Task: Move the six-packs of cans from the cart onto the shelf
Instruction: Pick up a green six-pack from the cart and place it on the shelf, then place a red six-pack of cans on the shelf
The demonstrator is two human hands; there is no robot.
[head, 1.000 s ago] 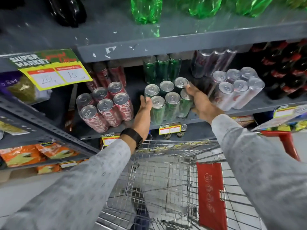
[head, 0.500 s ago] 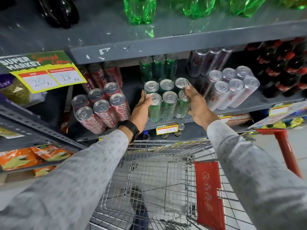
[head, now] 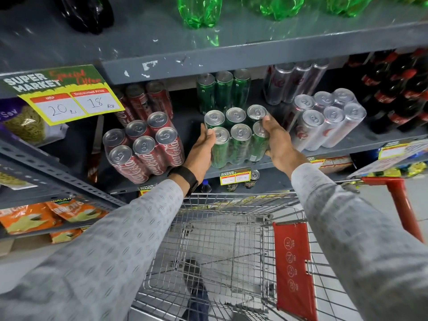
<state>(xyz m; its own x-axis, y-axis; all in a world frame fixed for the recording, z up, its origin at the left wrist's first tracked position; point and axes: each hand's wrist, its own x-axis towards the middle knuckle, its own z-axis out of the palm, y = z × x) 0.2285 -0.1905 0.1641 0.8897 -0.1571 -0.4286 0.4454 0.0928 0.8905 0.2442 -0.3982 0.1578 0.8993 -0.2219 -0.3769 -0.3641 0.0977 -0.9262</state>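
A green six-pack [head: 236, 140] stands on the grey shelf [head: 361, 141], near its front edge. My left hand [head: 202, 148] grips its left side and my right hand [head: 276, 140] grips its right side. A red six-pack [head: 143, 147] leans on the shelf to the left. A silver six-pack [head: 326, 119] sits to the right. More green, red and silver cans stand behind them. The wire cart [head: 222, 251] below my arms has no packs in its basket.
A yellow price sign [head: 62, 96] hangs at the upper left. Dark cola bottles [head: 398, 93] fill the shelf's right end. Green bottles [head: 199, 10] stand on the shelf above. Orange snack bags [head: 46, 216] lie lower left. The cart's red handle [head: 398, 200] is at right.
Both hands have slid the green six-pack a little farther back onto the shelf, keeping their grip on its sides.
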